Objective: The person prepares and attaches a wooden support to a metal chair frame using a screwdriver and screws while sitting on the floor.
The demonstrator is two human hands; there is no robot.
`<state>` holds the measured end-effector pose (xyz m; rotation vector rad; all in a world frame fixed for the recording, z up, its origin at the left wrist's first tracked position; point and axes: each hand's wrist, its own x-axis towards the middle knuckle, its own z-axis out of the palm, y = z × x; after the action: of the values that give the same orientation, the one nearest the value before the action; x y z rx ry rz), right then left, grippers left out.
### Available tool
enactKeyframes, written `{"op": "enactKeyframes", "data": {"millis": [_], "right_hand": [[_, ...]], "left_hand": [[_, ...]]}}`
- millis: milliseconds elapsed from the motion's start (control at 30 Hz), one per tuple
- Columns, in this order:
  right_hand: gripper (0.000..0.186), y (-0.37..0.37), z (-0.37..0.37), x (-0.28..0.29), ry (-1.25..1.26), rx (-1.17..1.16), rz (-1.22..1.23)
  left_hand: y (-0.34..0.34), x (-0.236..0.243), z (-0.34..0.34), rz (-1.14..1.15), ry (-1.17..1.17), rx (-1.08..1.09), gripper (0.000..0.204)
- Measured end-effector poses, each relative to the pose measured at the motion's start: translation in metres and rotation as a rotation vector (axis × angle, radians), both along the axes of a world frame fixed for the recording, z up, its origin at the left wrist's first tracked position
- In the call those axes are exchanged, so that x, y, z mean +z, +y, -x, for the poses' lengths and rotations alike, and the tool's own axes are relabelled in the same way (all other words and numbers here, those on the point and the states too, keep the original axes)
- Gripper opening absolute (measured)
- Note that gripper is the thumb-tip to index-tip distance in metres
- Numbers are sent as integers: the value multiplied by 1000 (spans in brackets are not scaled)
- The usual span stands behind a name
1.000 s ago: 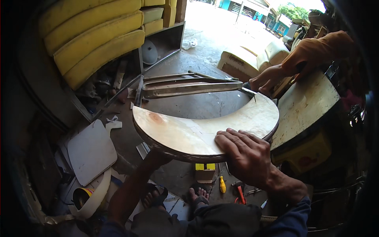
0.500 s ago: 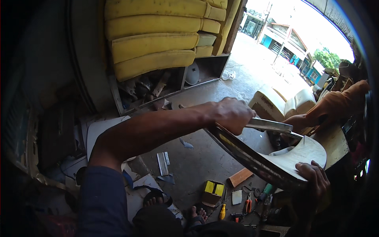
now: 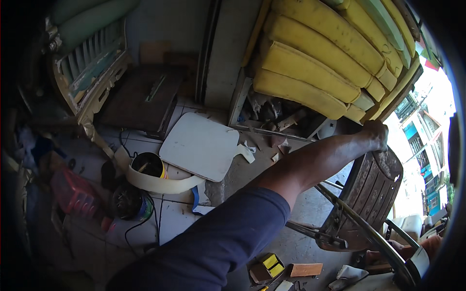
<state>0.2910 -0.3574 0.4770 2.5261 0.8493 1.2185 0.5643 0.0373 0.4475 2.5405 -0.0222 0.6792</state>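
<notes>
My left arm reaches across to the right, and my left hand (image 3: 375, 135) is closed at the upper edge of a brown slatted chair (image 3: 361, 194). The fingers are partly turned away, but they look wrapped over the edge. The chair is tilted, its slatted panel worn and scuffed, with thin metal tubes (image 3: 361, 220) running down to the lower right. My right hand is out of view. At the lower right, another person's arm in an orange-brown sleeve (image 3: 429, 246) is close to the chair's tubes.
A white rounded board (image 3: 201, 145) lies left of my arm, beside a cream curved strip (image 3: 162, 183) and an open tub (image 3: 148, 166). Yellow cushions (image 3: 310, 68) are stacked on a shelf. A yellow-and-dark box (image 3: 267, 268) and an orange-brown block (image 3: 306, 269) lie on the floor. A red plastic container (image 3: 73, 191) stands left.
The view has swung left. The white curved panel with a dark rim that my right hand held, and that hand, have left view. My left hand no longer shows the flat metal bar; the brown chair appears.
</notes>
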Motion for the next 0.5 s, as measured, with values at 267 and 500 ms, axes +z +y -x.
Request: {"op": "enactKeyframes", "data": {"millis": [267, 500], "right_hand": [[23, 95, -77, -81, 262, 166, -13], [25, 192, -109, -181, 557, 339, 28]], "left_hand": [[73, -146, -27, 172, 107, 299, 25], [124, -226, 43, 516, -176, 388, 31]]}}
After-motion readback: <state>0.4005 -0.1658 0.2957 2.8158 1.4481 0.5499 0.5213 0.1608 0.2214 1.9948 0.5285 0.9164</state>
